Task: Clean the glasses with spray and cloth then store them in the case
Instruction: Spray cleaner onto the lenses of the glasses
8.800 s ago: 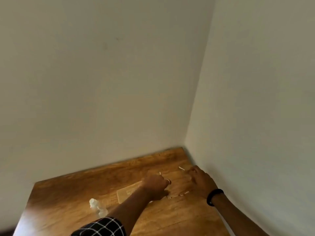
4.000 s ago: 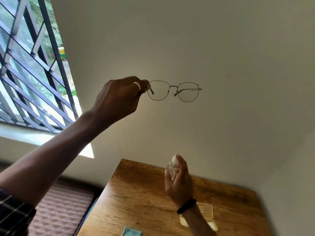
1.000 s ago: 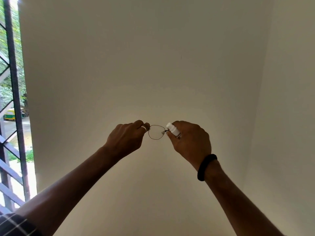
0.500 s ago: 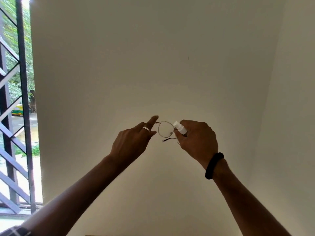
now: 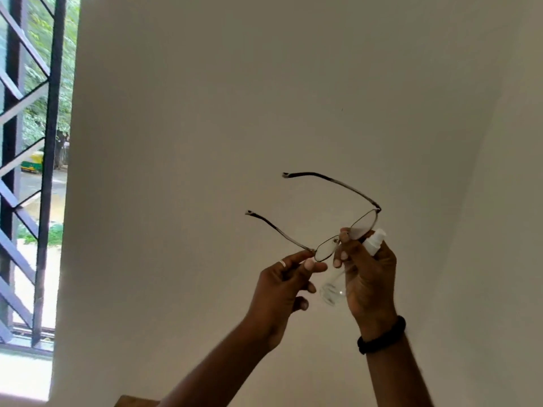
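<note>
Metal-rimmed glasses (image 5: 363, 226), centre-frame, slant up-right, temples pointing upper-left. Left hand (image 5: 282, 289) pinches the lower hinge; right hand (image 5: 370, 277) grips the spray bottle (image 5: 373, 243) and the bridge, nozzle just beside the upper lens.

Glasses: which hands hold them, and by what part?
Left hand pinches the glasses at one hinge corner; right hand, also gripping the spray bottle, pinches the frame near the bridge.
</note>
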